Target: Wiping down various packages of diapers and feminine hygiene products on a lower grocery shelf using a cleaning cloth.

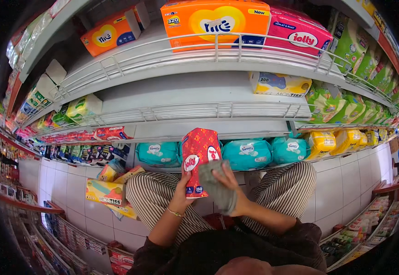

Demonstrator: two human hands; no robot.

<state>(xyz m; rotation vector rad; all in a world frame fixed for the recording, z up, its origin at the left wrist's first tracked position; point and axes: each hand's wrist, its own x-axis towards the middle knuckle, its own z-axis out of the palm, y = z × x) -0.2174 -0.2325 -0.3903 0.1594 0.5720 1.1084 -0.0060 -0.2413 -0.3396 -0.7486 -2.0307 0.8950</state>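
My left hand [182,192] grips a red Jolly tissue pack [192,147] by its lower left side, holding it upright between my knees. In my right hand [232,185] is a crumpled grey-green cloth [218,189], which overlaps the pack's lower right side; whether it presses on the pack cannot be seen. Behind the pack, teal Sweety diaper packs [247,153] line the bottom shelf. Beside my left knee, several Montiss tissue packs [103,191] lie in a loose pile on the tiled floor.
White wire rails [185,110] edge the grey shelves [172,87] ahead. Above stand a large orange Nice tissue pack [216,25], a pink Jolly pack [297,32] and a yellow Montiss pack [282,84]. Green packs [349,106] fill the right side. Other stocked racks [361,227] stand behind me.
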